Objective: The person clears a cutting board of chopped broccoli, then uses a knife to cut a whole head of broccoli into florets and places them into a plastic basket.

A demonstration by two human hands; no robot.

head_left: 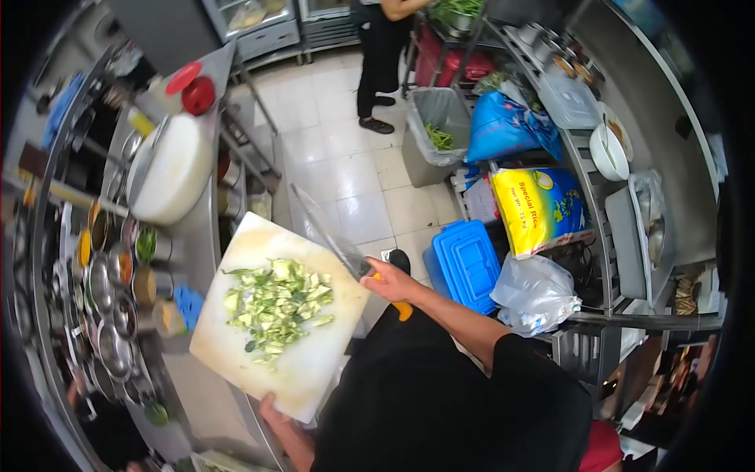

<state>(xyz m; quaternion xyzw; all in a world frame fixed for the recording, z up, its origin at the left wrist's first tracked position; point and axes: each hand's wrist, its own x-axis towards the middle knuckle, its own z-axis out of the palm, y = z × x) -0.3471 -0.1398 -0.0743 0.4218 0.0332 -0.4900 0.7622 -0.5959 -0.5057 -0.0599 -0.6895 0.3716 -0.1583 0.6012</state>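
Note:
A white cutting board [228, 330] is held in front of my body, overlapping the steel counter's edge. Chopped pale-green vegetable pieces [279, 303] lie heaped across its middle. At the board's lower edge, my left hand [277, 415] grips the rim, its fingers partly hidden underneath. My right hand [391, 283] is closed around a large knife [326, 232] with a yellow-orange handle. The blade points up and away, alongside the board's right edge, and the knuckles are right at the board's corner.
Along the left counter [189, 385] stand metal containers [114, 346] and a large white tub [177, 173]. A person [381, 63] stands ahead near a lined bin [429, 149]. On the right are a blue lidded box [464, 263], a rice sack [543, 208] and steel shelving.

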